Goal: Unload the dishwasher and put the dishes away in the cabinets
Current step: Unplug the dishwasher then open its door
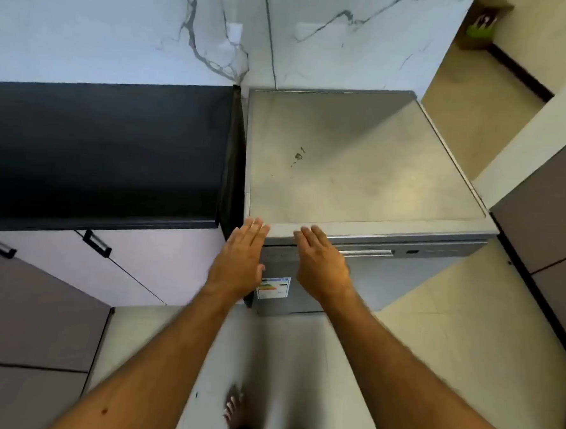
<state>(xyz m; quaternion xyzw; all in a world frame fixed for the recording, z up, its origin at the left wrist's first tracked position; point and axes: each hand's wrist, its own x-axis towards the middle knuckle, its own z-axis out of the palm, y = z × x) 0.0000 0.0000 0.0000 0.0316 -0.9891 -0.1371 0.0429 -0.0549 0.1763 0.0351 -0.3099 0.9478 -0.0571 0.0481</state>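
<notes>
Dishwasher (360,172) door closed, just ahead of both grips. Left hand (239,261) and right hand (321,266) released, fingers straight, holding nothing, near top front edge; black counter (103,150) off left.

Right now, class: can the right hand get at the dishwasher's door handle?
Probably yes. The right hand hovers open just left of the handle on the shut dishwasher, and nothing lies between them. The left hand is clear of it.

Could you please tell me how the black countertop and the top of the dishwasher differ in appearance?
The black countertop is dark and unmarked; the dishwasher top is pale grey with small dark smudges. The countertop runs out of frame to the left; the dishwasher top shows whole. Both are flat, bare, and back against the marble wall.
</notes>
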